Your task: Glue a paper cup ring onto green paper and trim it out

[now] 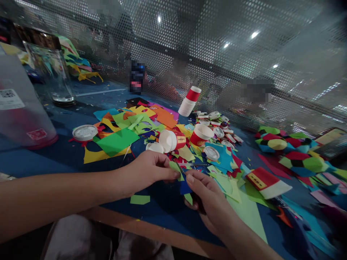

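My left hand [155, 167] is closed, pinching a small light-green paper piece [176, 171] between thumb and fingertips. Close beside it, my right hand [204, 188] is closed on a thin, dark, pointed tool [181, 168], whose tip touches or nearly touches that paper; its handle is hidden in my fingers. Below the right fingertips show a dark-blue patch [185, 188] and another green paper scrap [189, 198]; I cannot tell whether they are held. Behind the hands lies a slim silvery metal strip [196, 165].
Coloured paper scraps [118, 141] cover the blue table, with red-and-white paper cups [202, 133] and round white lids [85, 133] among them. A stack of cups [189, 101] stands behind. At left are a glass jar [55, 76] and a frosted container [24, 115]; perforated mesh [217, 47] rises beyond.
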`<state>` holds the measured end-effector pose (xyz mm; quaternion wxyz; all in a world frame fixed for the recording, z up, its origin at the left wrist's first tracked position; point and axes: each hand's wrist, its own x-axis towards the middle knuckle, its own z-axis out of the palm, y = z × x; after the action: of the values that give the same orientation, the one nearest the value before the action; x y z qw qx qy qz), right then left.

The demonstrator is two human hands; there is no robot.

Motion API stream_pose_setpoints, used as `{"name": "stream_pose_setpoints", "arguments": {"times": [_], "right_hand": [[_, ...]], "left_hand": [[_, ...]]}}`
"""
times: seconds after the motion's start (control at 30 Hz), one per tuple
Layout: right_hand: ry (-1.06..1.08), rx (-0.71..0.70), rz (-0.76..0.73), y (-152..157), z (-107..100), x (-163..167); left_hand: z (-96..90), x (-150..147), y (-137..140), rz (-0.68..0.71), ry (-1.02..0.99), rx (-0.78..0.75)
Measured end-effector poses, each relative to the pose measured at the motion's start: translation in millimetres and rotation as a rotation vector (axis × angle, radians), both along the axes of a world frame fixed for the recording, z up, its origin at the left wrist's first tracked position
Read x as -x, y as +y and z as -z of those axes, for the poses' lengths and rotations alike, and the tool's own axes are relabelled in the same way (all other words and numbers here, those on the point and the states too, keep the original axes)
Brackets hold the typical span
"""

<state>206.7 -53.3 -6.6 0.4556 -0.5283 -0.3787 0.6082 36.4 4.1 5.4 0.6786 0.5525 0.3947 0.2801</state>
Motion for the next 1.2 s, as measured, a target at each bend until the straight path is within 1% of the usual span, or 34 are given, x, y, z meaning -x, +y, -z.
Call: {"name": "stream_pose_setpoints", "arguments": {"times": [0.17, 0.5, 0.73, 0.87, 1.2], "right_hand": [[-0.021, 0.024, 0.001, -0.1, 1.0, -0.6], [-0.022, -0.021, -0.007, -0.3, 2.8, 0.1], [-0.052, -0.019, 0.016, -1.6, 2.5, 0.8], [-0.041, 0.006, 0.024, -1.8, 2.4, 2.8], [-0.040, 0.014, 0.035, -1.6, 1.9, 2.0]], "left_hand": [[2.2, -1.1, 0.3, 0.036, -0.002, -0.026], [0.1, -1.8, -0.3, 0.034, -0.003, -0.003], [3.9, -2.2, 0.8, 0.019, -0.024, 0.006], [6.8, -2.7, 1.3, 0.022, -0.030, 0.004], [2.5, -5.4, -0.1, 0.006, -0.032, 0.023]]}}
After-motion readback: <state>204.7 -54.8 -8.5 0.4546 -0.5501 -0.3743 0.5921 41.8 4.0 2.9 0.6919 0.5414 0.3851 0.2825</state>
